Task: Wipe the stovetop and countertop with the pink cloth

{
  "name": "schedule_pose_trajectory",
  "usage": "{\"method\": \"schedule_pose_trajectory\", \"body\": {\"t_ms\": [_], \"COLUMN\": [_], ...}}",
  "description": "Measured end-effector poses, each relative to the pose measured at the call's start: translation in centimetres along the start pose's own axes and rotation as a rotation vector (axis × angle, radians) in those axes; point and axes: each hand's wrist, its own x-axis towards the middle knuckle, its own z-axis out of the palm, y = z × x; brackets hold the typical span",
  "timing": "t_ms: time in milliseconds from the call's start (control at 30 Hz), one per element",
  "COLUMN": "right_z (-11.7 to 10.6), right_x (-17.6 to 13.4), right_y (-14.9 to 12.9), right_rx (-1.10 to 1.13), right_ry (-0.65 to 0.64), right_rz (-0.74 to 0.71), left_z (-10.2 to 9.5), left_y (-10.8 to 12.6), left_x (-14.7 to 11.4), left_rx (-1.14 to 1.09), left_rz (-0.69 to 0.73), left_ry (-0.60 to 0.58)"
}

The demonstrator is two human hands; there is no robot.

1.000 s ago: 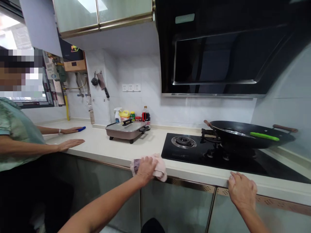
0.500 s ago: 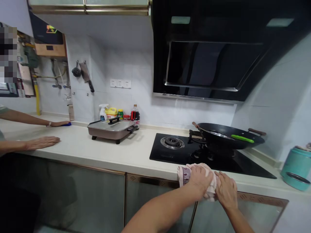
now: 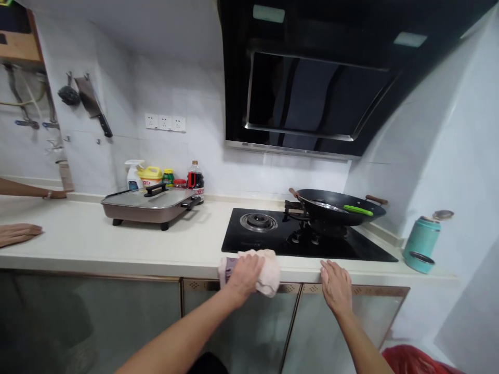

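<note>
My left hand (image 3: 245,279) grips a pale pink cloth (image 3: 268,272) with a purple patterned border, bunched against the front edge of the counter (image 3: 163,258). To its right, my right hand (image 3: 337,286) lies on that same edge with its fingers extended and no cloth in it. Just behind both hands is the black glass gas hob (image 3: 265,244). A dark wok (image 3: 331,210) stands on its right burner, with a bright green-handled utensil (image 3: 357,210) resting in it.
A lidded electric pan (image 3: 136,210) stands left, in front of a spray bottle (image 3: 133,176) and a dark sauce bottle (image 3: 195,182). Another person's hands (image 3: 19,235) rest at the far left. A turquoise flask (image 3: 421,240) is right, a cleaver (image 3: 91,104) hangs on the wall, and the range hood (image 3: 300,98) overhangs.
My right hand has let go of the cloth and sits apart from it on the counter edge. The left hand keeps the cloth. The view has turned right.
</note>
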Motion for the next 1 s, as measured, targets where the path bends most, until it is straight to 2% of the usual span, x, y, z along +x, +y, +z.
{"method": "schedule_pose_trajectory", "body": {"t_ms": [167, 300, 400, 500, 600, 700, 800, 867, 933, 1000], "right_z": [-0.4, -0.3, -0.3, -0.5, -0.7, -0.6, -0.4, -0.8, -2.0, -3.8], "right_x": [0.1, 0.2, 0.3, 0.4, 0.3, 0.2, 0.3, 0.7, 1.1, 1.4], "right_y": [-0.4, -0.4, -0.5, -1.0, -1.7, -2.2, -1.7, -1.1, -1.0, -2.0], "right_rx": [-0.001, 0.010, 0.014, -0.004, -0.001, 0.021, 0.075, 0.151, 0.284, 0.480], "right_ry": [-0.015, -0.016, -0.008, -0.004, -0.008, 0.000, -0.002, -0.048, -0.129, -0.195], "right_rz": [0.007, -0.003, -0.005, 0.013, 0.041, 0.067, 0.081, 0.109, 0.190, 0.270], "left_z": [-2.6, -4.2, -5.3, -6.3, -6.8, -6.2, -4.5, -3.0, -1.5, -0.2], "left_y": [-8.6, -14.5, -17.4, -18.1, -16.7, -13.2, -8.3, -4.7, -1.0, 2.6], "left_x": [-6.7, -12.0, -14.4, -14.7, -13.4, -10.7, -6.9, -4.1, -1.2, 1.5], "left_rx": [0.050, 0.227, 0.349, 0.417, 0.438, 0.364, 0.251, 0.206, 0.174, 0.124], "left_rz": [-0.098, -0.378, -0.499, -0.509, -0.493, -0.411, -0.292, -0.201, -0.125, -0.063], "left_ry": [0.001, 0.009, -0.043, -0.117, -0.157, -0.167, -0.116, -0.058, 0.004, 0.041]}}
